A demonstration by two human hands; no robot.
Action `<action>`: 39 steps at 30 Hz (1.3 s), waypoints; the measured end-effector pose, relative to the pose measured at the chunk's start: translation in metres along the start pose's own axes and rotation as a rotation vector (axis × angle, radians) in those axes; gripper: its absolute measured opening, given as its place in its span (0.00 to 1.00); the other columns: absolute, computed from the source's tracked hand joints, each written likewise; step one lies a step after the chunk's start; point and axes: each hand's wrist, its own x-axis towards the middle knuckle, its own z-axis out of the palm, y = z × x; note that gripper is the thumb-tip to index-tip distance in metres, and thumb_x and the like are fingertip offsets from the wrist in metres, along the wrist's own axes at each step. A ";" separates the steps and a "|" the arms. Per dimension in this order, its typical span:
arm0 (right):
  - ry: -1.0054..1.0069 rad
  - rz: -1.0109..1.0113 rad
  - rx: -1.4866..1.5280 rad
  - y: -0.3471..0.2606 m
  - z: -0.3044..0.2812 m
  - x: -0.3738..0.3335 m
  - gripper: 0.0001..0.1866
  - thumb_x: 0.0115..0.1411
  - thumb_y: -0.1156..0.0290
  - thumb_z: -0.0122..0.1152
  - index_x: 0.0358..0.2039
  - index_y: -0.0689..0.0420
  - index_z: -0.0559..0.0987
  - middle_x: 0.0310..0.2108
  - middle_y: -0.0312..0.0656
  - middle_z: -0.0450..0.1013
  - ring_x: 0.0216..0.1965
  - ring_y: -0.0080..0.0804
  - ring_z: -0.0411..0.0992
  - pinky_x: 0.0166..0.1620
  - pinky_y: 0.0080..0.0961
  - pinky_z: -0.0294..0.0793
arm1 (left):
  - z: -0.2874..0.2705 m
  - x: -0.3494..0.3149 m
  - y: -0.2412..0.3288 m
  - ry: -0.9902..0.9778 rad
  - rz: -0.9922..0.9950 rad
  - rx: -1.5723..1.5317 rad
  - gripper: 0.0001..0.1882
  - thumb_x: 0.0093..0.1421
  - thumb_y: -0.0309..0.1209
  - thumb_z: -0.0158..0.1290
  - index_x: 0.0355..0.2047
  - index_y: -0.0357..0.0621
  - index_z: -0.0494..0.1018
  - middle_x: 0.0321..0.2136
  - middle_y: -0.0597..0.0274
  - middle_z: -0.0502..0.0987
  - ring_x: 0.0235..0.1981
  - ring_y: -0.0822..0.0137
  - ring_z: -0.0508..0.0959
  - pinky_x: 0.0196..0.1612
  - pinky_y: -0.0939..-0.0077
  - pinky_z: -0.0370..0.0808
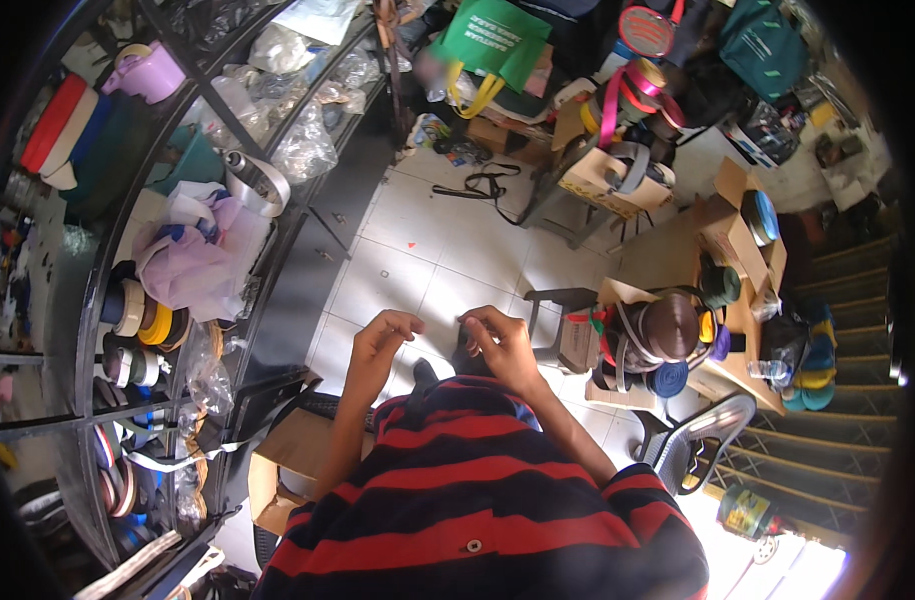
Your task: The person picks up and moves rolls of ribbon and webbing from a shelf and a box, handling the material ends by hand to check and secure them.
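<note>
My left hand (383, 340) is held out in front of my striped shirt, above the tiled floor. Its fingers curl to the right and come close to the thumb. Opposite it, a short gap away, my right hand (503, 343) has thumb and forefinger drawn together at the tips. A small dark bit shows by the right fingertips, too small to name. Whatever the left fingers hold, if anything, cannot be made out. The two hands do not touch each other.
Dark shelves (278, 290) with strap rolls and plastic bags stand at left. A cardboard box (278, 470) sits by my left arm. At right are a box of rolls (613, 185), a brown spool (668, 328) and a mesh chair (713, 440). A black strap (493, 190) lies ahead on the floor.
</note>
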 end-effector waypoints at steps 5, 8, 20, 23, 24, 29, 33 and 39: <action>0.060 0.015 -0.040 0.003 -0.005 -0.023 0.12 0.66 0.68 0.49 0.37 0.64 0.76 0.16 0.39 0.72 0.20 0.23 0.73 0.26 0.20 0.70 | 0.013 0.002 0.007 -0.015 -0.016 -0.145 0.05 0.60 0.19 0.47 0.37 0.39 0.67 0.36 0.54 0.75 0.42 0.67 0.74 0.48 0.72 0.69; 0.089 0.005 -0.027 -0.003 -0.012 -0.030 0.15 0.67 0.64 0.46 0.37 0.63 0.76 0.16 0.39 0.72 0.20 0.23 0.73 0.26 0.20 0.70 | 0.013 0.001 0.007 0.006 0.027 -0.114 0.05 0.60 0.20 0.47 0.37 0.39 0.67 0.35 0.55 0.75 0.42 0.68 0.74 0.48 0.72 0.69; 0.186 -0.241 -0.095 0.019 -0.053 -0.056 0.12 0.66 0.67 0.48 0.40 0.63 0.74 0.33 0.45 0.77 0.35 0.30 0.76 0.41 0.25 0.74 | 0.060 -0.027 -0.008 0.213 -0.084 -0.029 0.11 0.66 0.29 0.45 0.26 0.38 0.69 0.13 0.72 0.62 0.13 0.82 0.57 0.18 0.85 0.54; 0.213 -0.104 0.088 0.021 -0.072 -0.073 0.10 0.65 0.71 0.50 0.40 0.64 0.74 0.37 0.44 0.77 0.41 0.31 0.76 0.46 0.27 0.73 | 0.101 -0.023 -0.010 0.305 0.029 0.058 0.12 0.66 0.29 0.44 0.25 0.39 0.69 0.12 0.71 0.61 0.13 0.82 0.57 0.18 0.85 0.54; 0.211 -0.149 0.047 0.027 -0.082 -0.079 0.09 0.64 0.72 0.51 0.41 0.63 0.74 0.37 0.45 0.77 0.41 0.32 0.76 0.45 0.27 0.74 | 0.114 -0.022 -0.012 0.324 0.073 0.090 0.12 0.66 0.29 0.44 0.25 0.39 0.69 0.12 0.71 0.61 0.13 0.82 0.58 0.18 0.85 0.54; 0.196 -0.077 0.079 0.041 -0.135 -0.110 0.10 0.64 0.70 0.51 0.41 0.63 0.74 0.38 0.44 0.77 0.36 0.29 0.77 0.39 0.23 0.75 | 0.153 -0.026 -0.033 0.155 -0.091 -0.055 0.12 0.65 0.29 0.45 0.25 0.38 0.69 0.14 0.68 0.64 0.16 0.80 0.63 0.22 0.84 0.59; 0.178 -0.130 0.069 0.074 -0.172 -0.134 0.11 0.65 0.70 0.50 0.43 0.62 0.72 0.38 0.43 0.76 0.31 0.25 0.76 0.34 0.20 0.74 | 0.212 -0.028 -0.046 0.207 0.019 0.060 0.10 0.64 0.29 0.46 0.27 0.37 0.70 0.14 0.67 0.66 0.16 0.79 0.64 0.25 0.83 0.62; 0.154 -0.084 0.238 0.111 -0.217 -0.167 0.11 0.62 0.75 0.52 0.45 0.63 0.69 0.36 0.46 0.77 0.33 0.31 0.79 0.37 0.24 0.76 | 0.283 -0.052 -0.063 0.343 -0.021 0.079 0.07 0.63 0.27 0.47 0.31 0.35 0.71 0.13 0.66 0.67 0.15 0.77 0.66 0.22 0.83 0.63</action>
